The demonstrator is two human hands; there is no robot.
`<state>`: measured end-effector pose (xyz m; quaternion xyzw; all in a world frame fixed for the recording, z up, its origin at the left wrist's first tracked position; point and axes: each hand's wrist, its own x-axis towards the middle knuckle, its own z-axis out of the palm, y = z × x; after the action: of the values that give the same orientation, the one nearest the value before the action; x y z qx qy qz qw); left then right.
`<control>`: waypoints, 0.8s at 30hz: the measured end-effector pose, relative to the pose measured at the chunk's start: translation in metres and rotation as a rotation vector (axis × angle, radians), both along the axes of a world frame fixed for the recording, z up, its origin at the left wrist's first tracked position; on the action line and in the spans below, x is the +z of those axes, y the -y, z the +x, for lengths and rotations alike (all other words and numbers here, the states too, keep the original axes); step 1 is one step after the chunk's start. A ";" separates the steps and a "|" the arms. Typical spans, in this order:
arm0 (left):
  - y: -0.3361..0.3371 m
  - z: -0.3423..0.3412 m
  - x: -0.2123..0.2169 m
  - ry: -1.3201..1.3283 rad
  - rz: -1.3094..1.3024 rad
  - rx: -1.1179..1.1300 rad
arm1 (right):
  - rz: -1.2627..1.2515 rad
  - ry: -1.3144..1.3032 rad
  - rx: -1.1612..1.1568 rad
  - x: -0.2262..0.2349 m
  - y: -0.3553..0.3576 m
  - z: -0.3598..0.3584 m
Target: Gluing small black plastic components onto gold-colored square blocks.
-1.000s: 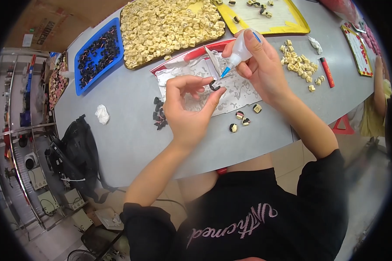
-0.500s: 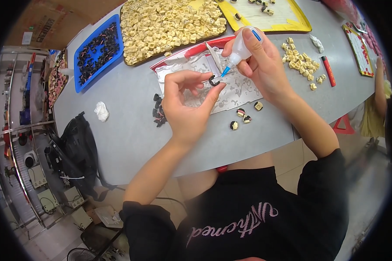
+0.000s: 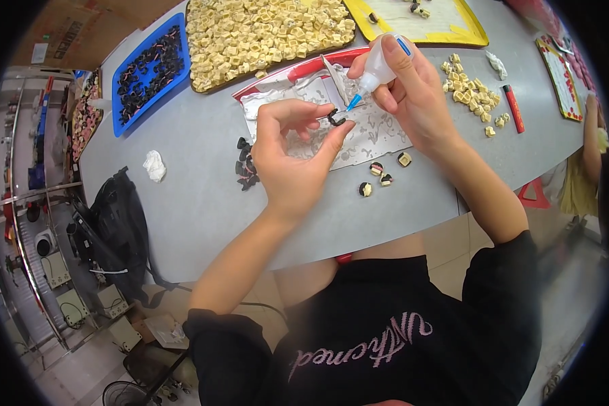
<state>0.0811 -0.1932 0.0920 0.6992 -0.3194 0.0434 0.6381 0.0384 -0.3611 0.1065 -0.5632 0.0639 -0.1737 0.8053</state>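
Note:
Between thumb and fingertips, my left hand [image 3: 291, 145] pinches a small black curved piece [image 3: 335, 118]. My right hand [image 3: 413, 95] is wrapped round a translucent white squeeze bottle [image 3: 380, 70] with a blue tip [image 3: 354, 102]. The tip points down and left, just beside the black piece; I cannot tell whether they touch. Beneath both hands lies a white board [image 3: 369, 132] covered with grey smears. Several loose black pieces [image 3: 246, 166] lie left of my left hand. Nearer me sit several small black-and-cream assembled pieces [image 3: 377, 168].
At the back stand a blue tray [image 3: 117, 101] of black pieces, a dark tray heaped with cream pieces [image 3: 264, 40], and a yellow tray [image 3: 477, 30]. Loose cream pieces [image 3: 470, 91], a red marker [image 3: 513, 108] and crumpled tissue [image 3: 154, 166] lie about. A black bag [image 3: 118, 223] hangs at the left edge.
The bottle's tip has drawn slightly away from the black piece. Both hands keep their grips and hardly move. The whole view has shifted slightly.

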 end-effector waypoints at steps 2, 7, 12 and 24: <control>0.000 0.000 0.000 0.001 -0.003 -0.001 | 0.003 0.001 0.000 -0.001 0.000 0.000; 0.000 0.001 -0.001 0.006 0.000 0.004 | -0.010 0.004 0.003 -0.001 0.000 0.000; 0.000 0.000 -0.001 0.001 0.002 0.004 | -0.026 0.005 0.007 0.001 0.001 -0.001; -0.002 0.000 0.000 0.008 0.042 -0.045 | -0.082 -0.034 0.025 0.001 0.000 -0.003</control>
<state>0.0809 -0.1908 0.0916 0.7048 -0.3384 0.0252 0.6229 0.0357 -0.3610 0.1078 -0.5995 0.0632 -0.1564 0.7824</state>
